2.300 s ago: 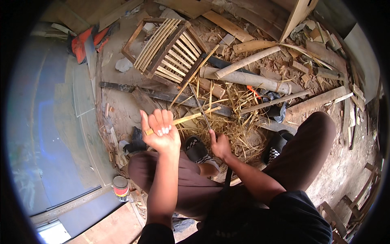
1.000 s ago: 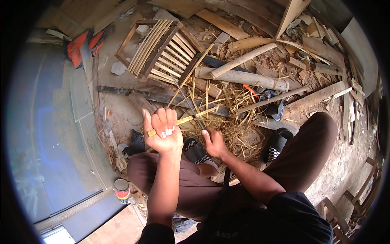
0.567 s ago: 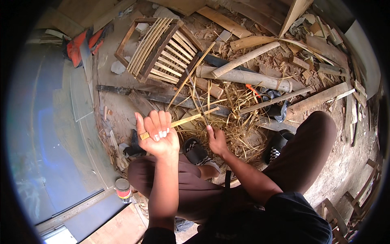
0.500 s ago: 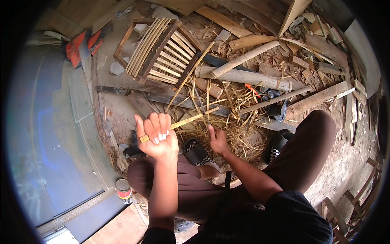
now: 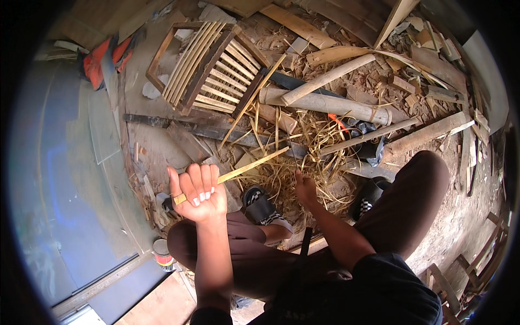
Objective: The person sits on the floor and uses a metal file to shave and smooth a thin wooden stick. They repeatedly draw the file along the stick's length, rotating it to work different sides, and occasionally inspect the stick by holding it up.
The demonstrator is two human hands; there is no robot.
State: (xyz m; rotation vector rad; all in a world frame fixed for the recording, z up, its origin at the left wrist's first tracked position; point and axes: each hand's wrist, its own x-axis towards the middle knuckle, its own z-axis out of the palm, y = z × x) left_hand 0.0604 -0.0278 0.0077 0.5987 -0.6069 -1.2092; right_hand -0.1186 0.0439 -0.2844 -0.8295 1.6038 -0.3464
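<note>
The left hand (image 5: 197, 190), left of centre in the frame, is curled firmly round a narrow yellow strip (image 5: 252, 165), palm side up, with the thumb standing out to the left. The strip's short butt end projects below the curled fingers; its long part runs up and rightward to a tip near the middle of the frame. The right hand (image 5: 305, 189), just right of centre, is closed on a thin dark tool (image 5: 295, 161) pointing upward. The tool shows only faintly, and whether it touches the strip's tip cannot be told. Behind and beside the right hand lies a heap of straw-coloured shavings (image 5: 331, 181). A slatted wooden frame (image 5: 208, 69) lies tilted in the upper left-centre, near a dark flat bar (image 5: 184, 125). A pale round pole (image 5: 346, 108) lies above the heap, a lighter stick (image 5: 327, 79) resting across it. A red-banded can (image 5: 162, 253) stands at lower left, beside a large blue-grey sheet (image 5: 70, 216). The person's sandals (image 5: 259, 207) flank the shavings.
</note>
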